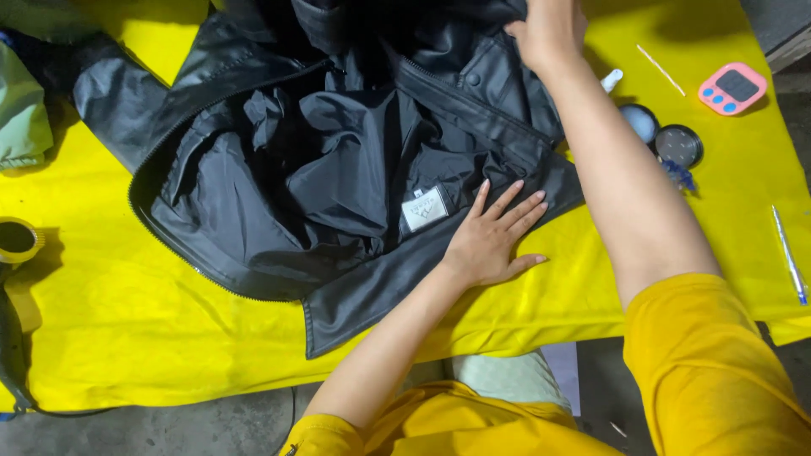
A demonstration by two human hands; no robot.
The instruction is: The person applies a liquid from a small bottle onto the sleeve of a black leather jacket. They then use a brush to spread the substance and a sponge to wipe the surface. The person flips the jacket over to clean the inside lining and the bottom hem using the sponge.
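**Head view: two bare hands spread an open black jacket on a yellow cloth**

Head camera looked down on a black leather jacket [338, 169] lying open, lining up, across a yellow cloth [127, 338] covering the table. The left hand [494, 236] lay flat, fingers spread, on the lower front panel beside a white sewn label [424, 208]. The right hand [547, 29] reached far up to the collar area; its grip was cut off by the frame edge, so I could not tell if it pinched fabric. Pressing evenly with the flat palm would likely have kept the panel from sliding. Nearby lay a pink timer [732, 87], two round tins [663, 135] and a pen [790, 253]. Grey floor showed below.
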